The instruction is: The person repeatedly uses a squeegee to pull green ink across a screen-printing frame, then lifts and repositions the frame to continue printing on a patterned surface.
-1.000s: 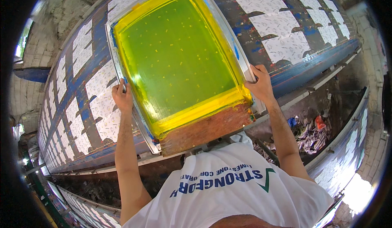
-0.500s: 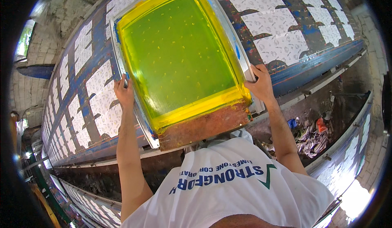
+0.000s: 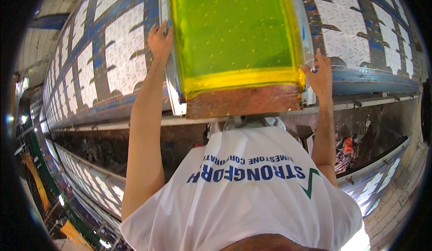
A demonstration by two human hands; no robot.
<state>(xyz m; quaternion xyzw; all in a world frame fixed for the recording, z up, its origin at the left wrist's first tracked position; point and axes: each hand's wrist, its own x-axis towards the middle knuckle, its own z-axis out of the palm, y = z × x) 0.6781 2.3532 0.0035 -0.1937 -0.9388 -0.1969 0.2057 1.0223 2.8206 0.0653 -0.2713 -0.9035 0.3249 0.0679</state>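
Observation:
A screen-printing frame [image 3: 234, 30] with green mesh, yellow borders and pale metal side rails lies in front of me. Its upper end runs out of view. A stained reddish-brown board [image 3: 243, 100] spans its near end. My left hand [image 3: 160, 42] is at the left rail, fingers curled against its edge. At the lower right side, my right hand [image 3: 319, 73] has its fingers spread, with the thumb beside the rail. Printed white fabric pieces [image 3: 126, 48] lie flat on the table to either side of the frame.
The long, dark, paint-stained table [image 3: 373, 82] has a metal rail along its near edge. Below it runs a gap with crumpled rags and a red item [image 3: 348, 145]. Another table [image 3: 85, 170] with white pieces stands behind me. A brick wall [image 3: 396, 201] is at the right.
The frame has turned straighter and sits further right and higher in view. Both hands appear higher and further right. My right hand has loosened from the rail, its fingers now apart.

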